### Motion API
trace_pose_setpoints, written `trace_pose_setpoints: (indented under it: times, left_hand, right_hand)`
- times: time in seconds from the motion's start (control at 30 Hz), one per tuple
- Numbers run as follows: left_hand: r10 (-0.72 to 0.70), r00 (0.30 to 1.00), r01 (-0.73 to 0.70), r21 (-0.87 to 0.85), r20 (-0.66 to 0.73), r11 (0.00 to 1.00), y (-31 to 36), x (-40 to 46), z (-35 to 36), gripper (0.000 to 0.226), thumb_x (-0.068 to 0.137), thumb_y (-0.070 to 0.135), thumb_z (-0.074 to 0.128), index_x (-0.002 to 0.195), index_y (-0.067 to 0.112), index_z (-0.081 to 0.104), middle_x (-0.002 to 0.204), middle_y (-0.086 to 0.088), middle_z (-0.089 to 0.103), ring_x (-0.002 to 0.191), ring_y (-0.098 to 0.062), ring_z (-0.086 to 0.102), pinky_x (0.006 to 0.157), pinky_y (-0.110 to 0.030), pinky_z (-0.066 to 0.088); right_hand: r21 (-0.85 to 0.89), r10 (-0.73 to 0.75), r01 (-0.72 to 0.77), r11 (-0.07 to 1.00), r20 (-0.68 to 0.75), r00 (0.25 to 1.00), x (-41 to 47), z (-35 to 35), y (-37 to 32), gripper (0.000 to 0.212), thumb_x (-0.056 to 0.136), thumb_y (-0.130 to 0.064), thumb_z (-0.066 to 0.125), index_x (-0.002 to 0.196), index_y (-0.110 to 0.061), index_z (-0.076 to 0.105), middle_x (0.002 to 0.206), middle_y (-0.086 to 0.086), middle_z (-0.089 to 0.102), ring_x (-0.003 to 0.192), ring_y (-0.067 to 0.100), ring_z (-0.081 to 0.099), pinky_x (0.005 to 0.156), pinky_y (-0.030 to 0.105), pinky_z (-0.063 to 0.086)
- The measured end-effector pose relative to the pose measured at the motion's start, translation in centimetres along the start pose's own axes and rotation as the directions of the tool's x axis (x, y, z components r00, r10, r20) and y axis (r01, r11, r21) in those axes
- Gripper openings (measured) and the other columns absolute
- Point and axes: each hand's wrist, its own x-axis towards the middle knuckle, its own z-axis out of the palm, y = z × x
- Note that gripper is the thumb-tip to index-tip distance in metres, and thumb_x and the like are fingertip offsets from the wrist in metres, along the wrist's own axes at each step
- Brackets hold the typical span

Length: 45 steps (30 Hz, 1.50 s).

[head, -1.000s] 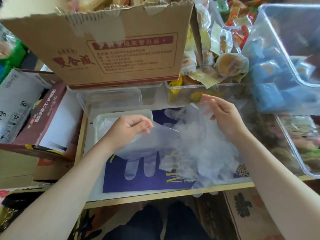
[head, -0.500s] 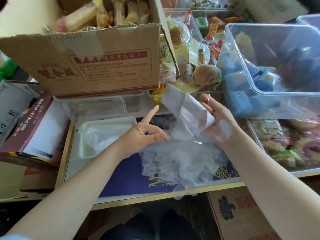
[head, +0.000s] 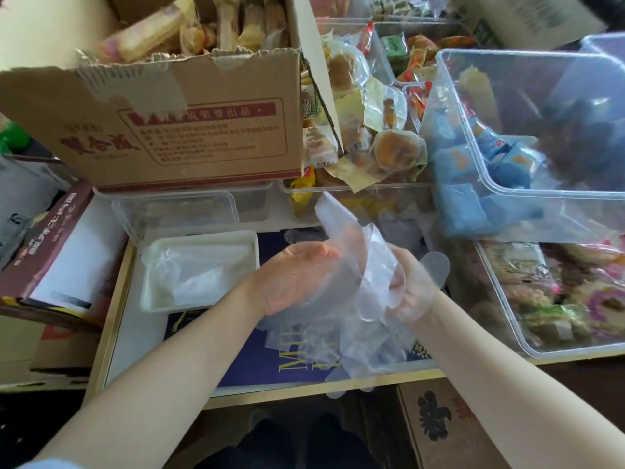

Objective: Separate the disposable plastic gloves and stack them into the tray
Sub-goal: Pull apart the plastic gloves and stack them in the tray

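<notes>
Change: vs half a sec before, left hand (head: pixel 297 275) had turned palm-up w/ its pointing finger folded in; the glove (head: pixel 358 252) it shares w/ the right hand (head: pixel 411 286) had been raised higher, cuff now pointing up toward the bins.
Cardboard box (head: pixel 189 130): biggest item, back left, torn taped flap, packed w/ wrapped snacks; dark red band of Chinese print plus large red characters at left, too blurred to read.
Clear bins (head: pixel 527 198): right side, upper one tilted over blue packets, lower one holding wrapped pastries.
Table (head: pixel 135 350): white top w/ pale wood edge; a dark blue sheet (head: pixel 257 360) lay on it w/ gold letters, only "M" legible, rest under plastic.
Glove pile (head: pixel 351 346): loose heap of thin see-through gloves on the blue sheet near the front edge, below both hands, some fingers hanging over the edge.
Tray (head: pixel 203 236): white, shallow, left of the hands, a few crumpled clear gloves lying inside.
Glove: filmy, see-through, creased; held up between both hands above the pile, one rounded finger sticking out right of the right hand.
Left hand: palm up, fingers relaxed & part curled, edge of glove lying against the fingertips; whether it pinched the film, can't tell.
Right hand: seen through plastic, fingers curled round the glove, gripping it.
</notes>
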Motion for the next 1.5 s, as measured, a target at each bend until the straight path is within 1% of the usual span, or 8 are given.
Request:
trace_pose_setpoints:
  times: [0.1,0.23,0.47,0.77,0.9,1.2,1.33,1.5]
  left_hand:
    - [0.041,0.999,-0.039,-0.130,0.015,0.991,0.1,0.1,0.0,0.026,0.057,0.040,0.084,0.069,0.020,0.074,0.074,0.006,0.069,0.076,-0.005,0.065,0.074,-0.019,0.052]
    - [0.138,0.980,-0.121,0.123,-0.145,0.985,0.9,-0.3,-0.7,0.022,0.070,0.037,0.069,0.074,0.016,0.074,0.076,0.005,0.068,0.072,-0.006,0.064,0.068,-0.017,0.049]
    - [0.454,0.876,-0.095,0.866,-0.162,0.491,4.2,-2.1,-3.7,0.021,0.088,0.021,0.062,0.071,0.014,0.071,0.086,0.008,0.059,0.077,-0.007,0.056,0.071,-0.014,0.041]
    - [0.381,0.905,-0.214,0.977,0.190,0.022,6.3,-3.3,-3.2,0.016,0.088,0.019,0.062,0.083,0.006,0.071,0.091,0.009,0.054,0.075,-0.007,0.053,0.067,-0.014,0.038]
    - [0.451,0.885,-0.193,0.974,0.120,0.121,6.4,-3.8,-3.7,0.022,0.087,0.024,0.059,0.079,0.008,0.072,0.086,0.016,0.052,0.074,0.000,0.051,0.066,-0.009,0.037]
    - [0.149,0.681,0.079,0.275,-0.717,0.958,6.3,-4.2,-5.6,0.030,0.099,0.027,0.044,0.077,0.020,0.062,0.077,0.005,0.066,0.056,-0.005,0.065,0.051,-0.014,0.048]
    - [-0.049,0.766,-0.057,-0.143,-0.642,0.988,6.5,-4.6,-6.3,0.037,0.101,0.035,0.037,0.086,0.014,0.064,0.079,0.000,0.072,0.068,-0.015,0.071,0.057,-0.023,0.056]
    - [0.016,0.806,-0.107,-0.120,-0.592,0.987,6.5,-4.1,-6.5,0.040,0.102,0.036,0.032,0.095,0.012,0.064,0.097,-0.003,0.071,0.079,-0.019,0.072,0.070,-0.029,0.057]
  right_hand:
    - [0.004,0.127,-0.127,0.992,-0.066,0.990,-0.5,0.4,1.0,0.037,0.092,-0.018,0.052,0.097,0.017,0.063,0.095,0.028,0.068,0.091,0.034,0.068,0.083,0.037,0.054]
    - [0.071,-0.046,0.071,0.995,-0.308,0.950,-0.8,3.1,0.2,0.023,0.018,-0.033,0.058,0.029,-0.012,0.060,0.039,-0.001,0.059,0.034,0.007,0.057,0.032,0.018,0.044]
    - [-0.345,-0.318,0.123,0.930,-0.591,0.741,2.1,-2.6,-1.3,0.057,0.096,-0.058,0.026,0.127,-0.020,0.055,0.126,-0.002,0.058,0.105,0.012,0.055,0.101,0.035,0.037]
    - [-0.996,-0.317,0.093,-0.017,0.093,0.944,5.2,3.2,-2.9,0.032,0.090,-0.033,0.058,0.121,-0.024,0.057,0.117,-0.016,0.055,0.094,-0.010,0.045,0.105,0.041,0.034]
    - [-0.995,-0.406,0.094,0.022,0.077,0.911,6.0,3.6,-2.4,0.026,0.081,-0.028,0.071,0.067,-0.020,0.050,0.063,-0.012,0.046,0.055,0.003,0.040,0.054,0.019,0.032]
    - [-0.838,-0.611,0.119,0.532,-0.283,0.739,5.7,0.6,-2.4,0.015,0.088,-0.023,0.064,0.074,-0.027,0.069,0.069,-0.005,0.064,0.061,0.011,0.051,0.053,0.022,0.039]
    - [-0.772,-0.663,0.142,0.619,-0.417,0.622,4.9,-0.6,-2.8,0.021,0.089,-0.031,0.061,0.072,-0.025,0.072,0.074,0.006,0.059,0.061,0.019,0.042,0.057,0.034,0.036]
    - [-0.831,-0.638,0.330,0.448,-0.040,0.769,2.6,2.1,-3.2,0.022,0.095,-0.015,0.053,0.081,-0.021,0.070,0.085,-0.014,0.064,0.076,0.002,0.056,0.068,0.021,0.044]
